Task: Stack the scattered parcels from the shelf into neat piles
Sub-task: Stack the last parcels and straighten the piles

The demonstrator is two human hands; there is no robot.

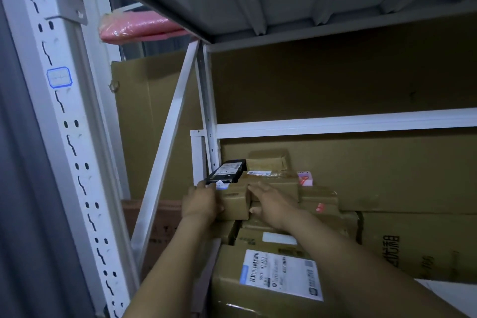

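Two bare forearms reach from the bottom of the view into a low shelf bay. The left hand (200,200) curls its fingers round the left end of a small brown parcel (233,202), gripping it. The right hand (271,204) lies flat and straight-fingered against the parcels just beside it, holding nothing, with the thumb at the small parcel's right face.

That small parcel sits on top of the heap at the left end of the bay, close to the corner post. It is a plain, matt cardboard carton with square edges.

Judging by how things lie, the tidying is partly done. Several cartons already sit in rough layers, but their edges do not line up and some lie at angles (more a heap than a neat pile).

Just behind the left hand lies a flat black packet (227,171), glossy, with a white printed label. Behind it is a taped carton (268,161) whose shiny brown tape is wrinkled. A small pink-and-white box (305,178) stands against the back, to the right. Below the hands, a large carton (232,281) carries a white shipping label (280,275) with barcodes. A bigger printed carton (413,245) fills the right side.

Corrugated cardboard sheeting (335,80) lines the back of the bay. The rack is white painted metal, and its upright (64,137) is punched with slots. A pink plastic bag (139,27), crinkled and shiny, lies on the shelf above.
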